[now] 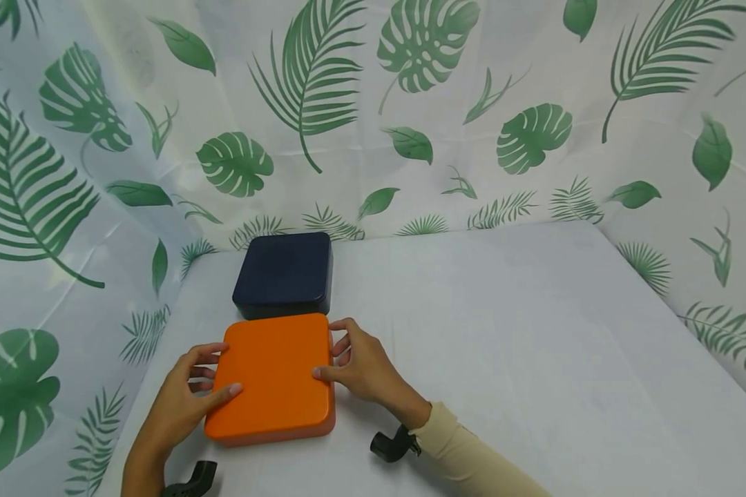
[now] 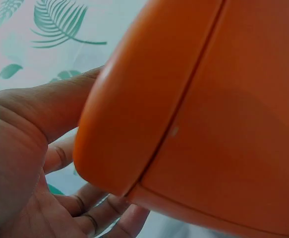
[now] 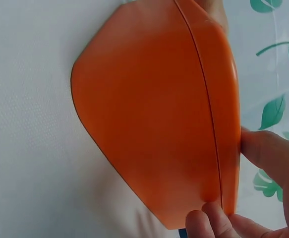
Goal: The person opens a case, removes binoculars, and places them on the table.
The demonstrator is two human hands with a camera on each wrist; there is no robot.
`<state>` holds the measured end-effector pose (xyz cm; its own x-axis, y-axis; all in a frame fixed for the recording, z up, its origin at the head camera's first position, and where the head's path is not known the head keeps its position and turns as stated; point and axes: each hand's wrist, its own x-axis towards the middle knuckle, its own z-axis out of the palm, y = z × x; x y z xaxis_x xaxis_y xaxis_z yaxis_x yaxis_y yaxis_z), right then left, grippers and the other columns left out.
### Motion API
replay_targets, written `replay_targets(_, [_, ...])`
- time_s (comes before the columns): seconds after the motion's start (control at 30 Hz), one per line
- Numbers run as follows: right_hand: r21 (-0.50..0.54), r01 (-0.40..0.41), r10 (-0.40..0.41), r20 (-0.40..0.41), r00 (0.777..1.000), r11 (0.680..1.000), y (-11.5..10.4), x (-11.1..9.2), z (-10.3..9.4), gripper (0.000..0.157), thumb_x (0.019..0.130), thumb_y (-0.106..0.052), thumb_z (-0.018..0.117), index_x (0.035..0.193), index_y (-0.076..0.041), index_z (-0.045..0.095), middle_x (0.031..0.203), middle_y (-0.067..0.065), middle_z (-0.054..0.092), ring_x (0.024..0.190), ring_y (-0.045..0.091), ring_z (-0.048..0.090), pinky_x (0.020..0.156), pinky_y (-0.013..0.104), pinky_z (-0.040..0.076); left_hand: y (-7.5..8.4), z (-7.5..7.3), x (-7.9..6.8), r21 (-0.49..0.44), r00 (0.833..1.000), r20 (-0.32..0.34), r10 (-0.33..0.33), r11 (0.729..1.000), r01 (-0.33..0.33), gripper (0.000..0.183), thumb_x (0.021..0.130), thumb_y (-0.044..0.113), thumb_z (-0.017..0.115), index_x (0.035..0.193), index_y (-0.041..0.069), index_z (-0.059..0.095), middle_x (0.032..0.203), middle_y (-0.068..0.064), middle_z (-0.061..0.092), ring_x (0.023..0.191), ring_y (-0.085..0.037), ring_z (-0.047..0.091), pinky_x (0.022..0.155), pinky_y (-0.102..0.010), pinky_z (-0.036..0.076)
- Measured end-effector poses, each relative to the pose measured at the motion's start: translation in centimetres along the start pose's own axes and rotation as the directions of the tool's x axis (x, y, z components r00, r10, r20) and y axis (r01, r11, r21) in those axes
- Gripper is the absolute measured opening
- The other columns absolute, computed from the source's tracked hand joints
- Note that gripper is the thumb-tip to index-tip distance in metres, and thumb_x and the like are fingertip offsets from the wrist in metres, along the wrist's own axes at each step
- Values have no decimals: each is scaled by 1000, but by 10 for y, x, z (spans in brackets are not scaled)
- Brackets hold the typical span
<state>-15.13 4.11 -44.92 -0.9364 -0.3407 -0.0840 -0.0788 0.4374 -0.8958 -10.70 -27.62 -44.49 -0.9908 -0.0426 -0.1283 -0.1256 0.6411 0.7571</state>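
An orange box [image 1: 280, 373] with rounded corners lies on the white table in the head view. A thin seam between its lid [image 2: 139, 94] and its lower body [image 2: 233, 134] shows in the left wrist view. At the box's left side, my left hand [image 1: 183, 397] grips it, thumb on the lid's top and fingers along the far left corner. My right hand [image 1: 363, 362] holds the right side, thumb on top; in the right wrist view its fingertips [image 3: 213, 218] lie close to the seam. Both lid and body are together.
Directly behind the orange box stands a dark navy box [image 1: 284, 270] of similar shape. White cloth with green leaf prints [image 1: 348, 138] hangs behind and beside the white table [image 1: 485, 345]. A black wrist mount [image 1: 390, 445] sits at my right wrist.
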Motion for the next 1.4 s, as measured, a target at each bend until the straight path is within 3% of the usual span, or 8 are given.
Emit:
replay_targets(0.37, [83, -61, 62, -9, 998, 995, 4, 0, 4, 67, 84, -30, 92, 136, -9, 56, 112, 9, 65, 92, 18, 62, 73, 29, 54, -4, -1, 4, -83, 996, 58, -64, 994, 68, 92, 89, 43, 88, 161, 20, 36, 145, -17, 50, 113, -29, 54, 86, -22, 50])
replay_targets(0.8, [184, -147, 156, -37, 987, 972, -4, -1, 7, 60, 82, -19, 94, 129, -7, 60, 110, 8, 64, 94, 20, 61, 76, 30, 54, -6, 1, 4, -131, 996, 44, -81, 988, 86, 96, 88, 41, 89, 164, 18, 34, 147, -15, 48, 108, -24, 50, 84, -23, 49])
replay_targets(1.1, [299, -208, 229, -37, 973, 931, -12, -3, 9, 56, 81, -8, 92, 127, -4, 61, 107, 11, 61, 87, 21, 60, 67, 28, 52, -5, 1, 4, -124, 995, 47, -85, 988, 90, 96, 88, 40, 89, 163, 16, 34, 146, -15, 49, 107, -23, 50, 83, -23, 49])
replay_targets(1.33, [460, -234, 248, 32, 968, 857, -5, 0, 8, 62, 81, 0, 89, 132, -1, 56, 110, 13, 59, 89, 22, 63, 71, 29, 59, -6, 0, 6, -154, 987, 87, -134, 977, 146, 97, 89, 39, 88, 165, 15, 31, 152, -16, 46, 113, -24, 49, 86, -22, 49])
replay_targets(1.4, [469, -231, 239, 45, 970, 852, -4, 0, 8, 62, 81, -1, 89, 133, -1, 55, 111, 13, 59, 90, 22, 62, 73, 30, 58, -6, -1, 6, -164, 984, 100, -147, 973, 162, 97, 90, 38, 87, 166, 15, 31, 154, -16, 45, 115, -24, 48, 87, -22, 49])
